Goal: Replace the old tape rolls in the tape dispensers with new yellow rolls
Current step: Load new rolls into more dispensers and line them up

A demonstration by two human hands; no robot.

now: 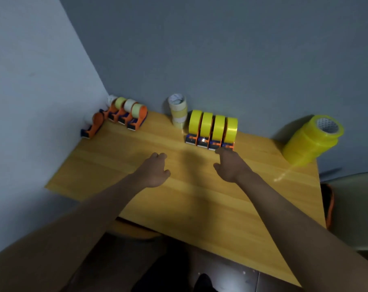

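Sitting at about ten o'clock on the wooden counter (pixel 178 199), hard in the corner of the walls, is a row of orange dispensers (pixel 117 116) carrying pale, worn-looking rolls, with one dispenser at the near end of that row that seems to hold no roll. Nearer twelve o'clock a short stack of old pale rolls (pixel 178 110) stands against the back wall. Just right of it, at roughly one o'clock, four refilled dispensers (pixel 212 130) stand side by side, each carrying a bright yellow roll. The left hand (pixel 155 170) hovers over the middle of the counter, fingers loosely curled and holding nothing. The right hand (pixel 228 165) reaches forward with relaxed fingers, its fingertips at or just short of the base of the rightmost refilled dispenser; it grips nothing that I can see. Far out at two o'clock a tall stack of new yellow rolls (pixel 311 138) leans at the counter's edge. Judging by this layout, four dispensers are done and the corner row is not, so the work looks about half through. The next move probably calls for fetching a corner dispenser with the left hand, stripping its old roll, and taking a fresh roll from the right-hand stack.
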